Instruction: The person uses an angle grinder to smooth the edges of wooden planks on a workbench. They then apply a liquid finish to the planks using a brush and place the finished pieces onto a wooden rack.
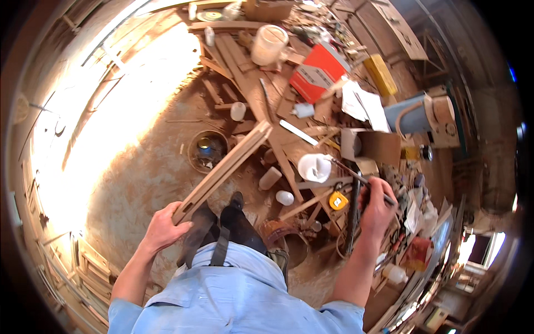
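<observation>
My left hand is closed round the lower end of a long grooved wooden piece, which slants up to the right, its far end at the edge of the cluttered bench. My right hand grips a thin dark-handled stick, maybe a brush, whose tip is at the white cup on the bench. I cannot make out the tip. Below the cup lie a yellow tape measure and a long dark bar, partly under my right hand.
The bench is crowded with offcuts, a red box, a cloudy tub, papers, a cardboard box and a blue-grey cylinder. On the floor stand a round bucket and small containers among scraps. Bright sunlight covers the left floor.
</observation>
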Motion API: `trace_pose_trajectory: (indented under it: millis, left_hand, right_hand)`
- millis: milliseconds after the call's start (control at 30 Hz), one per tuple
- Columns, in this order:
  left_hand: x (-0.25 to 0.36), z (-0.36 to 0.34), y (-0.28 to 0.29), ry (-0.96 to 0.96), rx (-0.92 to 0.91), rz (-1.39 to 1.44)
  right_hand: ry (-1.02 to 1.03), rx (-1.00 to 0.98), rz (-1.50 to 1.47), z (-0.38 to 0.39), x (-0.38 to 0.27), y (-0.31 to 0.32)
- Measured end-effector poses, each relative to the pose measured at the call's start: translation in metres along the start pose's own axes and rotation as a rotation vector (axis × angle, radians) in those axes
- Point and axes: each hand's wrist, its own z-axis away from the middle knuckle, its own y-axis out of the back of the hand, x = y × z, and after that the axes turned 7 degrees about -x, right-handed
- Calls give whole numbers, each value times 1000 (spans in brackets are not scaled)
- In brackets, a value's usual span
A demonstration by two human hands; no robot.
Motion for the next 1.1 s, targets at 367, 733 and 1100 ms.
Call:
trace_pose_trajectory:
  millis: [367, 733, 1100]
  left_hand:
    - [26, -10, 4, 133, -192, 183]
    - [20, -10, 1, -48, 13, -236]
    - [2, -7, -3, -161, 127, -417]
  right_hand:
    - [-111, -125, 87, -58, 165, -3]
    - [-314, 51, -273, -63, 173, 23]
    - [-170, -164, -741, -37, 75, 46]
